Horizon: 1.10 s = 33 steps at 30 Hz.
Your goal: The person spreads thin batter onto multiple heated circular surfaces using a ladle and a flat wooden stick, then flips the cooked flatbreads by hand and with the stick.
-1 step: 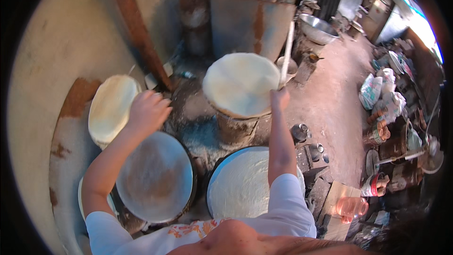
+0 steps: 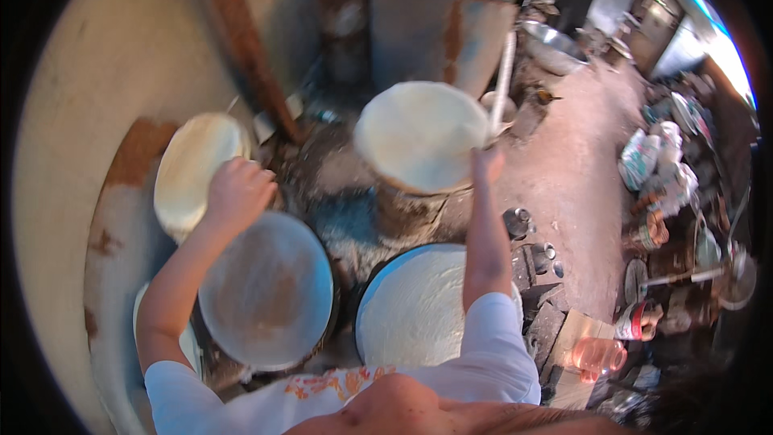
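My right hand is closed around the lower end of a long pale stick, which points up and away. Beside that hand, a pale round sheet like a thin flatbread lies flat on a short round stand. My left hand, its fingers curled and slightly blurred, hovers by another pale round sheet at the left; its palm side is hidden. Below my left hand is a round greyish griddle with brown patches. Nearer my right forearm, a second griddle carries a pale, spread layer of batter.
A tall metal bin and a rusty drum stand at the back. A slanted brown post leans by the wall. Metal cups, plastic bags and a pinkish jar are to the right.
My left hand has moved slightly down and left, closer to the griddle. My right hand still grips the stick. The whole view has shifted slightly.
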Each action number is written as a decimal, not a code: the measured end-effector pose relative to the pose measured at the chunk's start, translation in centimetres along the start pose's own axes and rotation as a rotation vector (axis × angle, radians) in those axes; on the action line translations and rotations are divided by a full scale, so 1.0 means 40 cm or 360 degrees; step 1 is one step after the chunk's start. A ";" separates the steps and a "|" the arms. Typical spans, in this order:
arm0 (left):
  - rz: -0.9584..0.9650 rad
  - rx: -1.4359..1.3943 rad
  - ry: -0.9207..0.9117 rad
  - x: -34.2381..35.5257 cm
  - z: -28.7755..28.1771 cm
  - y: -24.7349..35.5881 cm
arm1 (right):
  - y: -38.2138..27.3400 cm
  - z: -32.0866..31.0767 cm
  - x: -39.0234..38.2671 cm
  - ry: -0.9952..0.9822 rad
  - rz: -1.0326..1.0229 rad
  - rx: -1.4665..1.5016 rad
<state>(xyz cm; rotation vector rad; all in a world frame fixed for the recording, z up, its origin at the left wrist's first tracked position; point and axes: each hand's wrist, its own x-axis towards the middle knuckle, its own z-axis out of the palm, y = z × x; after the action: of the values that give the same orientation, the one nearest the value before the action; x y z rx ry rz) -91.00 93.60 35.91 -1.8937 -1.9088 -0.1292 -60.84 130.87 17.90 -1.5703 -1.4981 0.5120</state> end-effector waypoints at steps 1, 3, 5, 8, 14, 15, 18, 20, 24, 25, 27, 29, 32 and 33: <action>-0.0128 0.0076 -0.0107 -0.066 -0.008 -0.033 | 0.141 0.035 0.072 0.0082 -0.0215 -0.0248; -0.0548 0.0308 -0.0238 -0.264 -0.081 -0.115 | 0.157 0.005 0.030 -0.0080 -0.0411 -0.0284; -0.0806 0.0576 -0.0059 -0.405 -0.196 -0.211 | 0.116 -0.059 -0.069 -0.0149 -0.0598 -0.0115; -0.1323 0.0752 -0.0124 -0.746 -0.319 -0.274 | -0.002 -0.118 -0.382 -0.0626 -0.0870 0.0259; -0.2042 -0.0003 -0.0269 -1.356 -0.320 -0.085 | -0.371 -0.161 -1.057 -0.1902 -0.1284 0.0219; -0.1926 -0.0090 -0.0283 -1.411 -0.291 -0.043 | -0.370 -0.167 -1.106 -0.1881 -0.1320 0.0149; -0.1733 -0.0295 -0.0418 -1.507 -0.294 0.040 | -0.344 -0.195 -1.228 -0.1832 -0.1313 0.0194; -0.1692 -0.0147 -0.0339 -1.539 -0.273 0.035 | -0.356 -0.257 -1.267 -0.1823 -0.1281 0.0223; -0.1785 -0.0194 0.0071 -1.578 -0.216 0.056 | -0.523 -0.422 -1.330 -0.2442 -0.1136 -0.0195; -0.1794 -0.0211 0.0077 -1.593 -0.209 0.069 | -0.554 -0.431 -1.334 -0.2508 -0.1276 -0.0238; -0.2148 -0.0202 0.0376 -1.624 -0.200 0.071 | -0.586 -0.428 -1.346 -0.2547 -0.1479 -0.0360; -0.2297 -0.0226 0.0446 -1.639 -0.202 0.079 | -0.577 -0.424 -1.342 -0.2504 -0.1550 -0.0340; -0.2400 -0.0164 0.0556 -1.692 -0.207 0.097 | -0.558 -0.421 -1.350 -0.2507 -0.1621 -0.0310; -0.2443 -0.0174 0.0588 -1.700 -0.212 0.101 | -0.557 -0.422 -1.363 -0.2503 -0.1555 -0.0262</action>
<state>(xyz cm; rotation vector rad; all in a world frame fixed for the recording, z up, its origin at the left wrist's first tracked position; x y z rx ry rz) -87.73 27.65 17.20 -0.0232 -2.5632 -0.9321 -70.66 71.61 30.00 -0.0527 -3.1660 1.0902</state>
